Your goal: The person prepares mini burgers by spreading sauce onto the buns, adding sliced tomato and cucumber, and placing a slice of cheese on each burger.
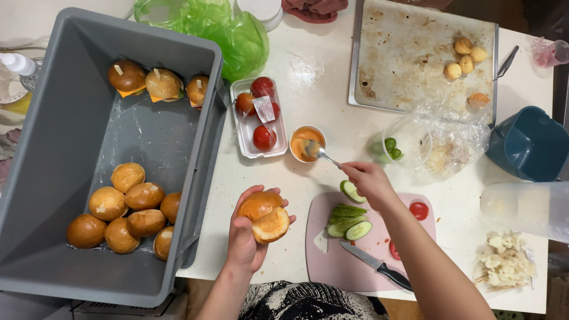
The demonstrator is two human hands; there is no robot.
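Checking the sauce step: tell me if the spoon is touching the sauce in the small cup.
Touching. The head view shows the spoon, held by the right hand, with its bowl dipped into the orange sauce inside the small cup.

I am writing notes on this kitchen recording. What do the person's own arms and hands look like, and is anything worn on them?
Both arms are bare to the frame's lower edge: no sleeves, gloves, watch, bracelets or rings visible. The left hand and right hand have short nails without visible polish. A black-and-white patterned garment shows between the arms.
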